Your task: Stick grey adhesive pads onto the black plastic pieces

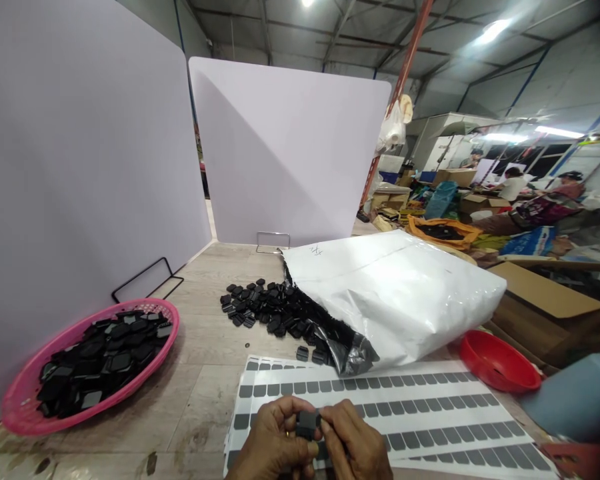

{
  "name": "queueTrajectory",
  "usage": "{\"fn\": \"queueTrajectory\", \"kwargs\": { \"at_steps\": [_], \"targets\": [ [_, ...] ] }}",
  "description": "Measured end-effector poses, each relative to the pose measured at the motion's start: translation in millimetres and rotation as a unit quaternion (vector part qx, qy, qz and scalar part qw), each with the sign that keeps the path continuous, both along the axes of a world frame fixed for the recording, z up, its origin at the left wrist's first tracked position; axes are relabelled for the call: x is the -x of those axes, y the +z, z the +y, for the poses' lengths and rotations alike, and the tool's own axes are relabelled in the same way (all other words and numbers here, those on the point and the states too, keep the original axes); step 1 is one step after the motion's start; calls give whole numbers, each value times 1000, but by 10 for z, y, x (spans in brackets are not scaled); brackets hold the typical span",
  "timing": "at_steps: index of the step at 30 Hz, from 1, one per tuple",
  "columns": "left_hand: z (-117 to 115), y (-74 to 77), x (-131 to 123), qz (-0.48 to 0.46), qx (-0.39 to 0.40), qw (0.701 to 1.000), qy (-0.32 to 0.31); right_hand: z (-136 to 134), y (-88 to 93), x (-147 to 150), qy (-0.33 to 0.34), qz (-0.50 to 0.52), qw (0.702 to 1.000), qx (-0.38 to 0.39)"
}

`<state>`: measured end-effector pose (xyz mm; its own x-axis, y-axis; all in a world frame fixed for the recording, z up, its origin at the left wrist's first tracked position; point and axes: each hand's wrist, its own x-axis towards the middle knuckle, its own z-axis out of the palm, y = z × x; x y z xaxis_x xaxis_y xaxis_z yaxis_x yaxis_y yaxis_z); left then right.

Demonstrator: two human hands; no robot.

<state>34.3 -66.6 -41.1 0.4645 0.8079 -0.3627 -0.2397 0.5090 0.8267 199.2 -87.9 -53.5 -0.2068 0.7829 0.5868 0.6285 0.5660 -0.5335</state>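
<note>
Small black square part (307, 423) sits at near centre, pinched between both hands just above the sticker sheets (405, 410). Left hand (275, 443) has fingers curled closed on the part's left side; right hand (353, 443) grips its right edge with thumb and fingertips — both closed on it.

Sheets lie flat on the wooden table (200, 400), rows of grey rectangular stickers on white backing, stacked and slightly fanned.

Just beyond the sheets: loose pile of black parts (270, 310) spilling from the open mouth of a big white plastic bag (395, 293), which lies on its side to the right. Red bowl (497, 363) near right, next to the bag. Pink oval basket (15, 400) at near left — holds more black parts. White partition panels (290, 153) stand at far and left sides of the table.
</note>
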Motion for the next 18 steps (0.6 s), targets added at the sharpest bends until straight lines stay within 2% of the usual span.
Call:
{"fn": "queueTrajectory", "kwargs": {
  "at_steps": [7, 18],
  "targets": [
    [28, -25, -21, 22, 15, 1000, 5, 20, 30, -52, 39, -68, 997, -4],
    [-10, 3, -36, 28, 3, 1000, 0, -8, 22, -54, 23, -105, 994, -8]
  ]
}}
